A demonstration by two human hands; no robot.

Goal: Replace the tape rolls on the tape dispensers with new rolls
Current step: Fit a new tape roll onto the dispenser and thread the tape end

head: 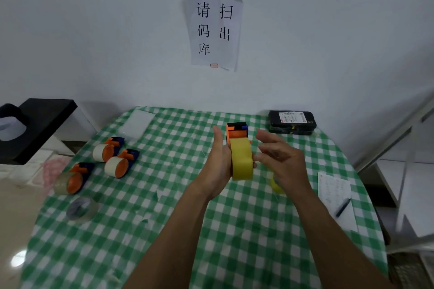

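An orange and blue tape dispenser (pixel 236 131) with a yellow tape roll (pixel 242 159) on it is held above the table's middle. My left hand (pixel 217 166) grips it from the left side. My right hand (pixel 280 157) hovers at the roll's right side with fingers spread, its fingertips close to the roll. Three more dispensers lie at the left: two with whitish rolls (pixel 105 151) (pixel 118 165) and one with a clear roll (pixel 70 182). A loose clear tape roll (pixel 82 209) lies flat near them. Another yellow roll (pixel 277 185) is partly hidden under my right hand.
The table wears a green and white checked cloth (pixel 187 230) and stands against a white wall. A black parcel (pixel 292 122) sits at the back right. A paper sheet (pixel 333 190) with a pen (pixel 342 207) lies at the right edge. A black stand (pixel 35 129) is at the left.
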